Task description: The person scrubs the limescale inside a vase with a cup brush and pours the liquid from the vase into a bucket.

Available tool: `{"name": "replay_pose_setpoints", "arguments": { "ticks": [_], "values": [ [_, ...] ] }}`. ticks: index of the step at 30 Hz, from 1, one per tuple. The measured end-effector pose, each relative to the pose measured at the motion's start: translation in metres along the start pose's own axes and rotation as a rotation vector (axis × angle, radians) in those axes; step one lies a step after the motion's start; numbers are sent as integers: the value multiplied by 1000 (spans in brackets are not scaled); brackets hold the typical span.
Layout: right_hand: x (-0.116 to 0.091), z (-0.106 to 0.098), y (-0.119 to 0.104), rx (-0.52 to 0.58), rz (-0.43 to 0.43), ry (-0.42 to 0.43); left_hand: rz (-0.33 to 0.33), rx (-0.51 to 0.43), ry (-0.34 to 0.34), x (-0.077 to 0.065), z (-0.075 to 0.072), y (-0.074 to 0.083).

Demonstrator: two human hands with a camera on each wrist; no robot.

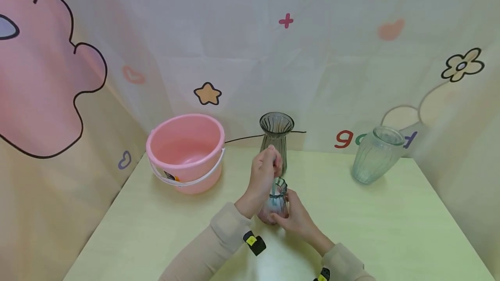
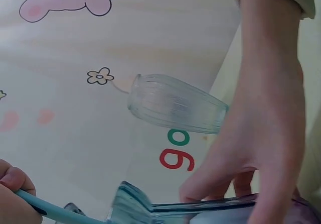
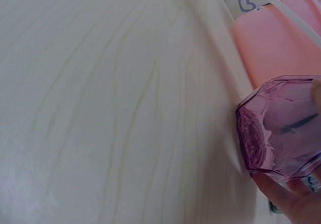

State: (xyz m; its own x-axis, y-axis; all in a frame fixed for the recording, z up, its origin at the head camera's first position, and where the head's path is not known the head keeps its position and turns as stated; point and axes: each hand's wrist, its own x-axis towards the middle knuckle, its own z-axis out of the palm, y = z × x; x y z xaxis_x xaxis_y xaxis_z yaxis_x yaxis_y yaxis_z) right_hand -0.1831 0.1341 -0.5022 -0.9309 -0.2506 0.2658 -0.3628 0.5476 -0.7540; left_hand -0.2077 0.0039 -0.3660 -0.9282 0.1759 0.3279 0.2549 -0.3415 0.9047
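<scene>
Near the middle of the table, my right hand [image 1: 297,216] grips the lower body of a small ribbed glass vase [image 1: 275,210], purple-pink at the base and bluish at its flared neck. Fingers and thumb lie on either side of the glass. Above the mouth, my left hand [image 1: 265,166] is curled around a light-blue stick-like handle [image 2: 62,213]. That handle runs down into the vase's neck. Through the faceted purple base [image 3: 281,128] in the right wrist view, a pale shape with a dark streak shows inside. The vase tilts slightly in the head view.
Just behind the hands stands a tall grey glass vase [image 1: 277,127]. A pink bucket [image 1: 199,181] with a white handle is at the back left. At the back right, a pale green glass vase [image 1: 375,159] stands on the light wood-grain table [image 1: 390,229]. A printed curtain [image 1: 250,55] hangs behind.
</scene>
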Motion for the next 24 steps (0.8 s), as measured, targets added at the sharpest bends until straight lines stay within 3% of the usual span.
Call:
{"name": "replay_pose_setpoints", "arguments": {
  "ticks": [10,24],
  "values": [
    [-1,2,0,-12,38,-5,85,-13,40,18,2,21],
    [-2,2,-5,-49,38,26,101,8,30,14,4,9]
  ]
}}
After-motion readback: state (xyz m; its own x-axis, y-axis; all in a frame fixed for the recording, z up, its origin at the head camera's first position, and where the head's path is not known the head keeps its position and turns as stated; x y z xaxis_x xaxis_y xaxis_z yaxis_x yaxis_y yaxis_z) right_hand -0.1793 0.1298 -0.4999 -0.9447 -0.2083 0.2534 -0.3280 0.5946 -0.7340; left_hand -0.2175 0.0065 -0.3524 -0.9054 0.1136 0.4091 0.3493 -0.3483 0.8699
